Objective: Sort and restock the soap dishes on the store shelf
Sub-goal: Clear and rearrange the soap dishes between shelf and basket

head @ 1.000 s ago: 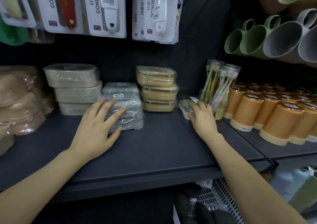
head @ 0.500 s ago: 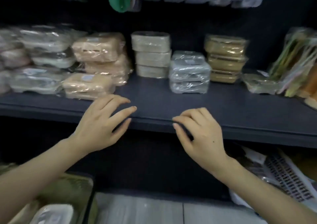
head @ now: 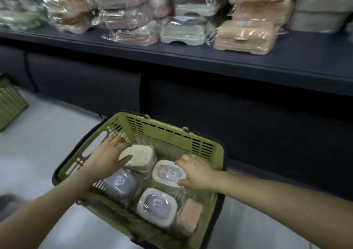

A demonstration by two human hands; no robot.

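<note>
A green shopping basket (head: 210,147) stands on the pale floor below the dark shelf (head: 191,61). It holds several plastic-wrapped soap dishes. My left hand (head: 107,157) grips a cream soap dish (head: 140,153) at the basket's far left, fingers behind it and thumb in front. My right hand (head: 196,172) grips the right edge of a white-rimmed soap dish (head: 166,172) beside it. Nearer me lie a grey dish (head: 120,184), a white-and-grey dish (head: 156,205) and a pink dish (head: 189,214).
On the shelf above stand wrapped stacks of soap dishes: pink ones (head: 129,19), pale ones (head: 181,33), beige ones (head: 246,35) and grey-green ones (head: 321,10). Another green basket (head: 9,103) sits on the floor at far left.
My view has swung down and left from the shelf to the basket on the floor. Both hands have left the shelf edge and dropped into the basket, each taking hold of a soap dish.
</note>
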